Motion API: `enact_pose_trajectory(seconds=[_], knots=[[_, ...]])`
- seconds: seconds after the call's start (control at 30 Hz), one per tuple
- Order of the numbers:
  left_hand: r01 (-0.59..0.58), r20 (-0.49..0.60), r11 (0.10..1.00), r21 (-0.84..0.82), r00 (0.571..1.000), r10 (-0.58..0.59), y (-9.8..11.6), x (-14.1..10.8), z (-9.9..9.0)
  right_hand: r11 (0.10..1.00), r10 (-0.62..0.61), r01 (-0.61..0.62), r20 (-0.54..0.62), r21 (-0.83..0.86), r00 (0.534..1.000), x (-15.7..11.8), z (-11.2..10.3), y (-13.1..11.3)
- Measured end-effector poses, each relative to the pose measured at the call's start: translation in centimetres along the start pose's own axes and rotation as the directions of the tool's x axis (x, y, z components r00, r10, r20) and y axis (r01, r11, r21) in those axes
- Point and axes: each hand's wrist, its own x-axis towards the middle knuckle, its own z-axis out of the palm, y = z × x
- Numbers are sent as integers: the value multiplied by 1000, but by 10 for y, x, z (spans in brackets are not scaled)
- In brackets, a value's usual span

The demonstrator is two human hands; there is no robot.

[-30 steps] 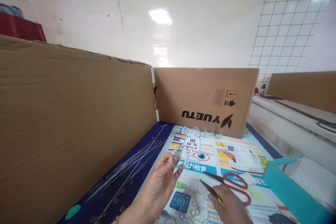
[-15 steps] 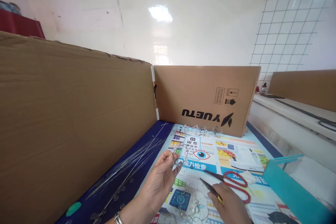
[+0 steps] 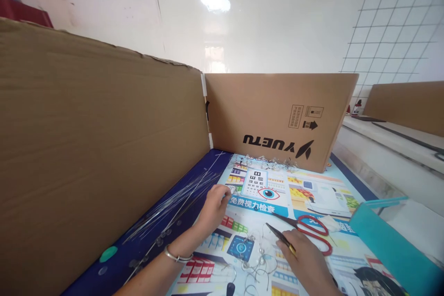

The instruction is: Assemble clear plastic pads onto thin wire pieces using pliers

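My left hand (image 3: pixel 215 203), with a silver bangle at the wrist, is closed over the left edge of the printed mat (image 3: pixel 256 222); small clear pieces show beside its fingertips, and what it pinches is too small to name. My right hand (image 3: pixel 301 254) holds dark-tipped pliers (image 3: pixel 281 237) with a brass-coloured part, pointing up and left. Just beyond it lie red-handled scissors (image 3: pixel 314 231). Between the hands, nearer to me, are clear beads with thin curled wires (image 3: pixel 260 259). More wired beads (image 3: pixel 270 163) form a row at the mat's far edge.
Cardboard walls stand left (image 3: pixel 104 148) and behind (image 3: pixel 277 111). Long thin wires (image 3: pixel 173 203) and a green disc (image 3: pixel 108 254) lie on dark blue cloth at left. A teal box (image 3: pixel 391 245) is at right, near a white scrap (image 3: pixel 329 223).
My left hand has moved up and left, away from the pliers; the wire piece seen in its fingers before no longer shows clearly. My right hand keeps the pliers. The view has tilted slightly down.
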Motion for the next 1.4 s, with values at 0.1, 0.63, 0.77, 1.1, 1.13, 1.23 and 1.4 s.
enact_pose_trajectory(seconds=[0.1, 0.63, 0.77, 1.1, 1.13, 1.23, 1.4], knots=[[-58, 119, 995, 75, 992, 49, -3, -4, 4, 1000, -15, 15, -9, -2, 1000, 0, -1, 0], [-42, 550, 992, 115, 835, -29, 47, -13, -9, 998, -26, 26, -1, -56, 1000, -2, -2, -5], [81, 626, 990, 112, 769, -134, 43, -23, 3, 995, -49, 48, -15, -89, 999, -2, 1, -5], [163, 616, 984, 68, 769, -170, 30, -28, 25, 990, -97, 91, -47, -104, 994, -2, 4, -2], [165, 606, 985, 54, 778, -164, 30, -28, 26, 990, -98, 92, -52, -104, 994, -2, 4, -2], [201, 585, 980, -9, 796, -158, 32, -29, 28, 989, -107, 99, -73, -107, 992, -2, 5, -1], [307, 580, 941, -143, 796, -172, 35, -31, 29, 987, -122, 110, -100, -118, 987, -3, 7, -1]])
